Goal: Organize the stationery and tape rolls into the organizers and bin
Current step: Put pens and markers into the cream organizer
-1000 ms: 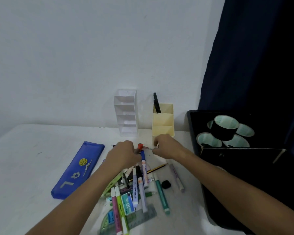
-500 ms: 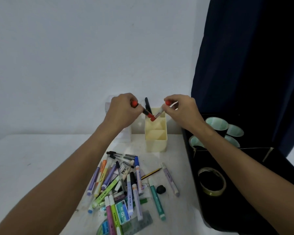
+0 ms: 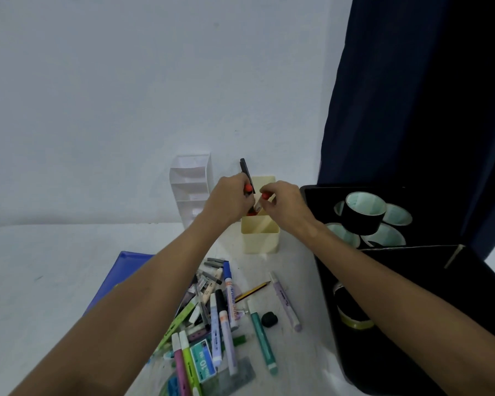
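teal box (image 3: 202, 360): "10" readable | blue marker (image 3: 229, 292): print illegible

— Where do the organizers stand?
— At the back of the table (image 3: 55, 267), against the wall: the tiered organizer (image 3: 190, 190) left, the cup organizer (image 3: 260, 238) right, a pen (image 3: 245, 170) upright in it.
— And the hands?
— Left hand (image 3: 229, 201) and right hand (image 3: 283, 204) meet over the cup organizer.
— The rest?
— The bin (image 3: 412, 281) sits right of both, tape rolls (image 3: 366, 212) in it. The marker pile (image 3: 220, 315) lies in front, a case (image 3: 120, 275) to its left.
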A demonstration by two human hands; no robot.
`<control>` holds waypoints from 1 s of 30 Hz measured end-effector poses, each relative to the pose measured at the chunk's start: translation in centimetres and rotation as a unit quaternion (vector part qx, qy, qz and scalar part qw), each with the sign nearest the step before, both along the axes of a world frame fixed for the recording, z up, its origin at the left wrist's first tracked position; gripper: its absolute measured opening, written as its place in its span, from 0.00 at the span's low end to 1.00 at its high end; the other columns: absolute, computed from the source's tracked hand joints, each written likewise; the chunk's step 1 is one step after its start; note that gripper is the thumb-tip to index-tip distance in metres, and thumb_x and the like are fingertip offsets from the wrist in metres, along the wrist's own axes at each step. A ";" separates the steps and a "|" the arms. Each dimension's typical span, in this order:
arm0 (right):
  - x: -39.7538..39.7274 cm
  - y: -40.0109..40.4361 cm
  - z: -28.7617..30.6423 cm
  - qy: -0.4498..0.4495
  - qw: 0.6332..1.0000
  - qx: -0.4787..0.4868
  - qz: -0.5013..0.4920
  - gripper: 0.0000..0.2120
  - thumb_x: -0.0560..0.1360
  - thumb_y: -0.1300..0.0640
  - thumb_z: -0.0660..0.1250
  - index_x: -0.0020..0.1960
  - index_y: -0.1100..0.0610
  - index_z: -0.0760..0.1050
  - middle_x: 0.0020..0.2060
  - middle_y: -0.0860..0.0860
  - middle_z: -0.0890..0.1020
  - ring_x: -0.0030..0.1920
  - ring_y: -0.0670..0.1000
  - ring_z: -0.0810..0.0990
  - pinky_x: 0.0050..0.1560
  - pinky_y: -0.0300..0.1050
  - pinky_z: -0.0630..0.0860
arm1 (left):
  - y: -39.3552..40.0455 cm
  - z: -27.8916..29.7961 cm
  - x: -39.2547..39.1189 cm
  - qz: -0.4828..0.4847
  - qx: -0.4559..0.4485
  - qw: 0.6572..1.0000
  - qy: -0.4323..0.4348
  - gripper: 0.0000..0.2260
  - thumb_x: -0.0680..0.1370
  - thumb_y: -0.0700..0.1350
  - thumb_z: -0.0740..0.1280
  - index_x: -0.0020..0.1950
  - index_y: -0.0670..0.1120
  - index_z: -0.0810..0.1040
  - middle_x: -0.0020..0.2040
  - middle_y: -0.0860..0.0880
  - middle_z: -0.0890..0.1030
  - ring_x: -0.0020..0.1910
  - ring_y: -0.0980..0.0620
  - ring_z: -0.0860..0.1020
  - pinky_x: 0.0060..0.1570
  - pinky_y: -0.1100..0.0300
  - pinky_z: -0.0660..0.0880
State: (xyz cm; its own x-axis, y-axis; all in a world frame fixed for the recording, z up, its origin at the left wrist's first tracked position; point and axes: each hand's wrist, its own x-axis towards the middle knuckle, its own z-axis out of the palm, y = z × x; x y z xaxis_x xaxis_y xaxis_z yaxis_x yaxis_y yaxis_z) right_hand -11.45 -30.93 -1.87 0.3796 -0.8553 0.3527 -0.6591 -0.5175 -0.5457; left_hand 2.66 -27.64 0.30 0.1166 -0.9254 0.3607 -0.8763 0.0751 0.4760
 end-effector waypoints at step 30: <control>0.7 5.5 -1.9 0.040 0.982 0.160 0.087 0.13 0.73 0.56 0.71 0.56 0.58 0.79 0.47 0.51 0.81 0.42 0.46 0.77 0.38 0.32 0.71 | 6.5 -3.0 2.9 0.033 0.197 0.980 -0.012 0.14 0.73 0.48 0.69 0.58 0.47 0.78 0.52 0.49 0.81 0.46 0.54 0.75 0.46 0.63 0.70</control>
